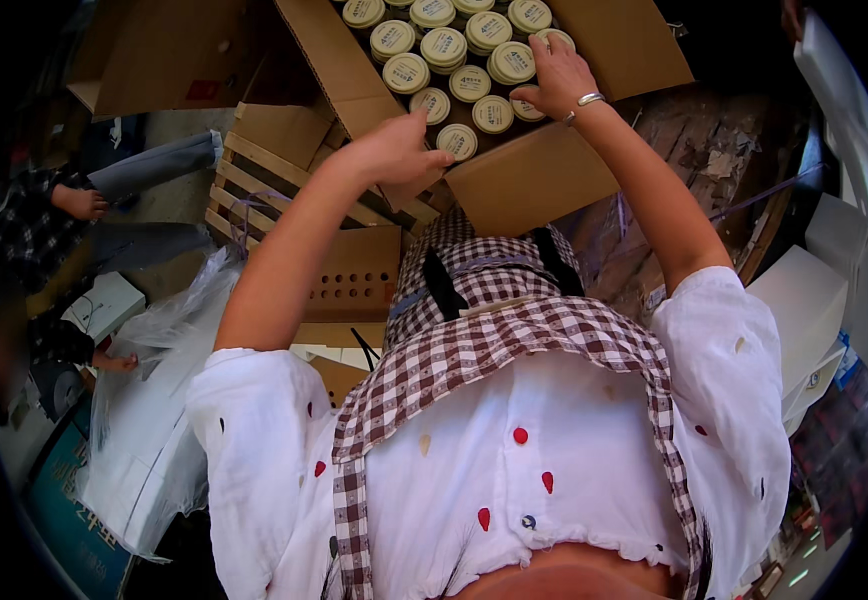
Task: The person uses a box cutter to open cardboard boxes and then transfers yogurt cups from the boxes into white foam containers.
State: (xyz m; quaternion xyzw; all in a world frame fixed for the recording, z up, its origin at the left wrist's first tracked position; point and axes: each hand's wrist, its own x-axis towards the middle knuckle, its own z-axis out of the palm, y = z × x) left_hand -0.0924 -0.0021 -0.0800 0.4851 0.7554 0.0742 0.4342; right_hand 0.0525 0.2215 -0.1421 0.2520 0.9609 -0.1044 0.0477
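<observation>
An open cardboard box (535, 184) stands before me, holding several jars with cream-coloured printed lids (444, 47). My left hand (402, 150) is at the box's near left corner. Its fingertips are by one jar lid (431, 106), and its thumb is beside the nearest jar lid (457, 142). Over the right side of the jars, my right hand (563, 79) spreads its fingers, with a metal bangle at the wrist. Its fingertips rest on a lid (556, 37) and its thumb reaches over another lid (528, 110). Neither hand shows a lifted jar.
A slatted wooden crate (254, 176) and a cardboard box with round holes (351, 277) stand left of my legs. Farther left are a plastic-wrapped white stack (141, 465) and a person in a checked sleeve (44, 217). White foam sheets (846, 112) are at the right.
</observation>
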